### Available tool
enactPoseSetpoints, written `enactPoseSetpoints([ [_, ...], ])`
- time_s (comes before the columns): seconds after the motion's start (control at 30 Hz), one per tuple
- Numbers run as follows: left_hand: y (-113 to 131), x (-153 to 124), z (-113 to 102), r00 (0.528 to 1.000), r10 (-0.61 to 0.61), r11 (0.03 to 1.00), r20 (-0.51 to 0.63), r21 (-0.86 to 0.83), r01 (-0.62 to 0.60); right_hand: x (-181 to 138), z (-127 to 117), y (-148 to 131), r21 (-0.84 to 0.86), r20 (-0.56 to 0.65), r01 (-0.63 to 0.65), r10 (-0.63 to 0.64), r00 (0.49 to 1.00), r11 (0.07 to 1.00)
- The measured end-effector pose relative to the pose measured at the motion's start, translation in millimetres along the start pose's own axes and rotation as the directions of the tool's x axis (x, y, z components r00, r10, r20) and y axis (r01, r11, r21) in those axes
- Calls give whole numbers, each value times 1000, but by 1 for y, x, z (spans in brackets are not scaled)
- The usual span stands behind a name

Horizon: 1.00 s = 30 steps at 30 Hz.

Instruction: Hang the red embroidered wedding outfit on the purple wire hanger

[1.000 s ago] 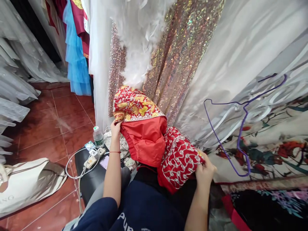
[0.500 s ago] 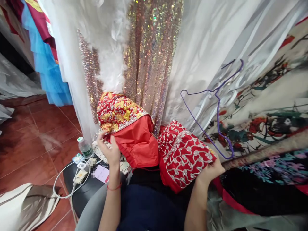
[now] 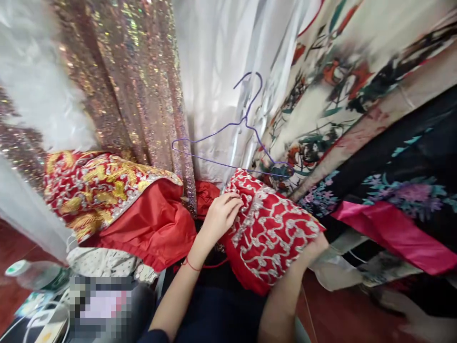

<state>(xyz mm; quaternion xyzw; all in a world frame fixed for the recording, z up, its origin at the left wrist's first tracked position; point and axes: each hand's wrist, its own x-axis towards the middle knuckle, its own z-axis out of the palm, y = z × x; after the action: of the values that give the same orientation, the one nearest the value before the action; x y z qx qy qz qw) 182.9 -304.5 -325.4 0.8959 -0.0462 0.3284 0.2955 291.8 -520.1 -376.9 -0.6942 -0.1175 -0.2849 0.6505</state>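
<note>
Here the red fabric piece with silver scroll embroidery [image 3: 276, 228] lies across the person's lap, low in the middle of the view, and both hands meet it from opposite sides. The left hand [image 3: 222, 213] sits on its upper left edge, fingers [image 3: 233, 202] curled in and closed on the cloth there; a thin red string bracelet [image 3: 192, 265] circles that wrist. The right hand [image 3: 317, 245] is at the piece's right corner, mostly tucked under the embroidered cloth, so I cannot tell how its fingers stand.

Left of the piece, well apart from the left hand, a red garment with gold and silver embroidery and a plain red lining [image 3: 114, 190] is heaped up. Just above the piece a thin purple wire hanger [image 3: 228, 126] hangs, its lower bar close to the piece's top edge. Behind the hanger is a white satin drape [image 3: 210, 71], and further left a glittering sequinned fabric [image 3: 135, 85]. Right of the piece hang a cream floral printed cloth [image 3: 342, 81] and a black floral cloth with a pink band [image 3: 392, 190]. Far to the lower left lies a clear plastic bottle [image 3: 34, 275].
</note>
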Motion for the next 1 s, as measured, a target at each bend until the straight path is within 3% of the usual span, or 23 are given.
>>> enactPoseSetpoints([
  [0.1,11,-10,-5,960,-48,998,277,-33,60,-3,14,-7,-75,10,73,-72,997,995],
  [0.17,15,-30,6,825,-79,995,559,-11,103,-4,23,-11,-112,105,133,-121,987,985],
  [0.2,15,-42,16,749,-173,984,639,75,163,-4,27,-12,-118,138,149,-132,982,982],
  [0.23,13,-52,28,702,-313,950,640,208,234,-5,31,-12,-115,149,150,-132,980,982],
  [0.27,10,-61,39,683,-409,912,606,307,273,-6,33,-12,-104,147,142,-126,981,984],
  [0.33,-1,-69,56,727,-467,876,503,373,305,-6,36,-11,-73,136,114,-104,985,991],
  [0.43,-18,-63,55,823,-386,918,417,258,300,-3,35,-7,-56,135,89,-81,988,994],
  [0.5,-24,-56,35,864,-323,944,387,198,265,-1,32,-2,-82,153,85,-71,986,993],
  [0.57,-21,-51,2,919,-249,956,306,228,183,-1,31,2,-98,160,78,-61,985,992],
  [0.67,-9,-56,-62,991,-125,924,41,369,101,-3,34,10,-56,139,43,-34,990,998],
  [0.7,-7,-61,-83,989,-102,908,-103,396,135,-5,35,13,-37,133,35,-30,991,999],
  [0.77,-7,-73,-119,904,-65,841,-423,464,278,-7,38,18,-24,137,27,-24,990,999],
  [0.8,-9,-80,-130,865,-60,807,-499,485,336,-7,39,19,-25,148,32,-28,989,999],
  [0.87,-17,-93,-140,841,-69,768,-537,510,388,-8,41,21,-41,205,59,-50,978,997],
  [1.0,-19,-110,-113,910,-93,845,-405,451,287,-11,47,15,-71,325,159,-128,937,985],
])
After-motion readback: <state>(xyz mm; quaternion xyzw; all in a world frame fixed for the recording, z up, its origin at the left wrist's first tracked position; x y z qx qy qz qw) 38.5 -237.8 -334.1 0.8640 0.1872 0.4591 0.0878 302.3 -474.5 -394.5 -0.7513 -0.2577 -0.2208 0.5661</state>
